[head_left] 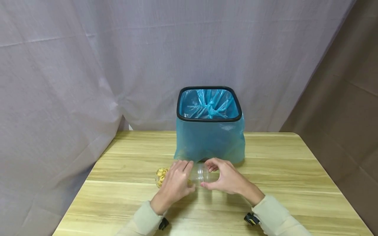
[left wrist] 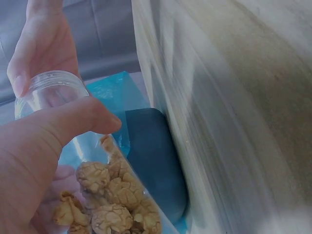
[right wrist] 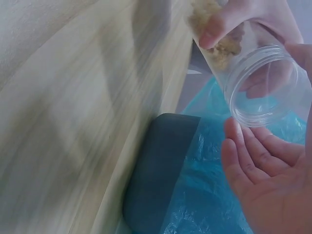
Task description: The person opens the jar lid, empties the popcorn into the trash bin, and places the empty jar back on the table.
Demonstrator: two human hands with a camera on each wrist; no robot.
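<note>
A clear screw-neck jar [right wrist: 265, 85] lies on its side low over the table in the head view, its lidless mouth facing right. Tan, wrinkled popcorn-like pieces [left wrist: 112, 195] are gathered toward its base. My left hand [head_left: 176, 178] grips the jar around its middle, with the thumb along one side. At the mouth is my right hand [head_left: 225, 178], thumb and fingers spread on either side of the rim. In the right wrist view its fingers [right wrist: 253, 156] are fairly straight, fingertips right at the rim, the palm holding nothing.
Just behind the hands stands a bin [head_left: 211, 141] with a black rim [head_left: 209, 120] and a blue plastic liner bag [head_left: 210, 106], knotted inside. Wood-grain tabletop [head_left: 124, 196] surrounds the hands. A grey curtain [head_left: 147, 59] hangs behind, with a brown one [head_left: 339, 108] at the right.
</note>
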